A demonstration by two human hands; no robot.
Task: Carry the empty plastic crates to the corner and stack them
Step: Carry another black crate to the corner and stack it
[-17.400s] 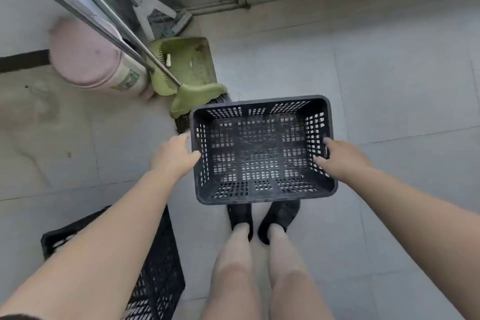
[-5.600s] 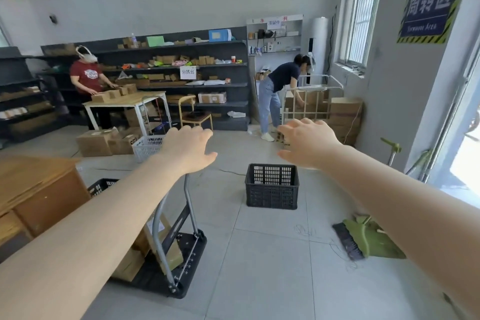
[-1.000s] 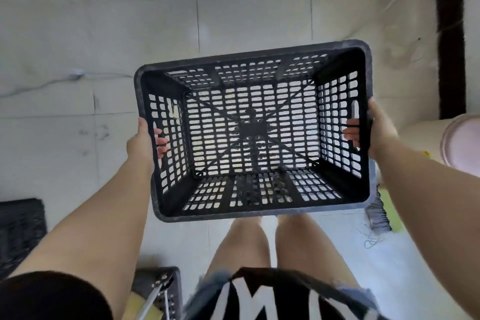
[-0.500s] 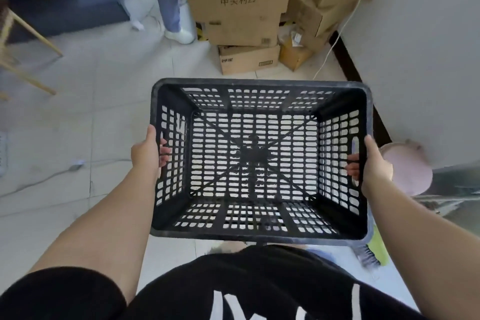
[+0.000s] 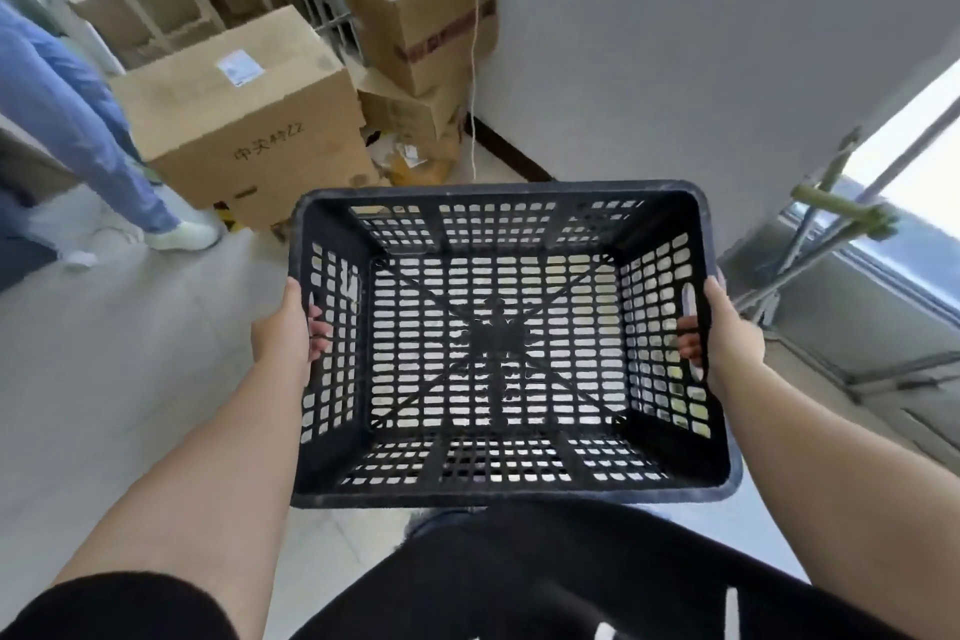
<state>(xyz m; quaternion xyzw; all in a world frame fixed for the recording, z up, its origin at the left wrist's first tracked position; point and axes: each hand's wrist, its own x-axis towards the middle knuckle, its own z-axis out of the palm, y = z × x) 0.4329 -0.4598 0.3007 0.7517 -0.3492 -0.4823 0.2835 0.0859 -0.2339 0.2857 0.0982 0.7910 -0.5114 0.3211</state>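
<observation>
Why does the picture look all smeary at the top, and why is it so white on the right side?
In the head view, the cardboard boxes and the other person's leg are smeared by motion blur, while the black crate looks sharper; the bright strip at the right edge is daylight washed out to white, and the wide lens bends straight edges.

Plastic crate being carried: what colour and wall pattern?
Black plastic crate, slotted grid walls; head view.

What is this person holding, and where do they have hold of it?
An empty black plastic crate, carried with both hands: the left hand grips its left side wall, the right hand its right side wall, fingers hooked through the openings.
</observation>
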